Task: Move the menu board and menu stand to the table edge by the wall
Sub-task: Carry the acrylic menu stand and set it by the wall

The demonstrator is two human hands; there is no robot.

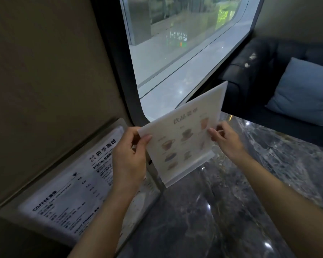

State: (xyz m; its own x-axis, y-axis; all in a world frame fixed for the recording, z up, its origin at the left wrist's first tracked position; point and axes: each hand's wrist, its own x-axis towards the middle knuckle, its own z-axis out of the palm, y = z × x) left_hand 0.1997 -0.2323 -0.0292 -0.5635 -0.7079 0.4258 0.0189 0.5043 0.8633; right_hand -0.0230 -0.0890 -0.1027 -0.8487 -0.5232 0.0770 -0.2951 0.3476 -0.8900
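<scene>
At wall edge: menu board (67,194) leans on wall (45,71), placed
Menu stand (183,140): held above marble table (203,220), near window (175,43)
Left hand (129,157): pinching stand's left edge
Right hand (226,138): pinching right edge
Risk: thin edge grip, stand may slip, tip or knock board

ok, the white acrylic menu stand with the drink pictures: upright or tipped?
Tipped. The white acrylic menu stand leans back toward the window, held at its side edges by left hand and right hand.
</scene>
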